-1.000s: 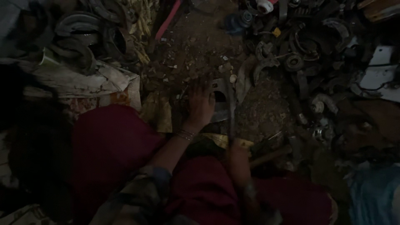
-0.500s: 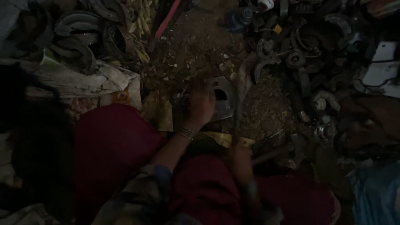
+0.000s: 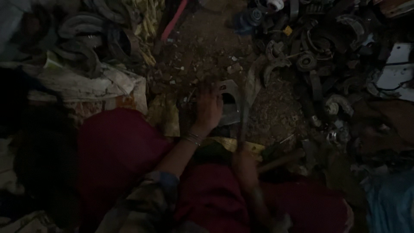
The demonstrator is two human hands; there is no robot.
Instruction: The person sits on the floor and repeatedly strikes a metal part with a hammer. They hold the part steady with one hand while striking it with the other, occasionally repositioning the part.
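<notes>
— Left hand [image 3: 208, 108] lies flat, fingers spread, pressing the metal plate [image 3: 228, 101] down on the dirt floor [image 3: 276, 116]. Right hand [image 3: 245, 166] is closed round a long rod [image 3: 242, 112], whose tip stands at the plate's edge.

— We see the plate just ahead of our red-clad knees [image 3: 120, 146], scrap parts [image 3: 310, 56] piled to the right. Dim light, though.

— We judge the risk is a slip: the rod's end sits close beside our left fingers, and a skid off the metal could catch them.

— Loose grit under the plate could let it shift too.
</notes>
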